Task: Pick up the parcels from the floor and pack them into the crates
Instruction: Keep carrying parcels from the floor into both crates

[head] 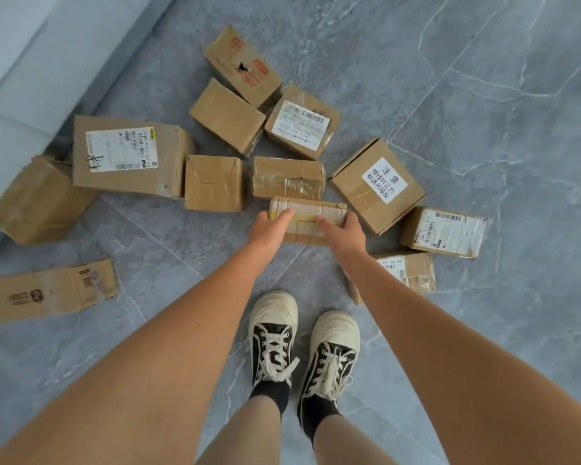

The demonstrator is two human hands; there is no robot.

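A small taped brown parcel (311,209) lies on the floor just ahead of my feet. My left hand (270,226) grips its left end and my right hand (344,228) grips its right end, fingers curled over the top. Several other cardboard parcels lie around it: a large labelled one (128,156) at the left, a taped one (287,177) right behind, a box with a white warning sticker (378,184) at the right. No crate is in view.
A flattened carton (47,292) lies at the left. A pale grey wall or step (21,62) borders the upper left. Labelled parcels (445,231) sit at my right. My two shoes (302,344) stand on the grey marble floor.
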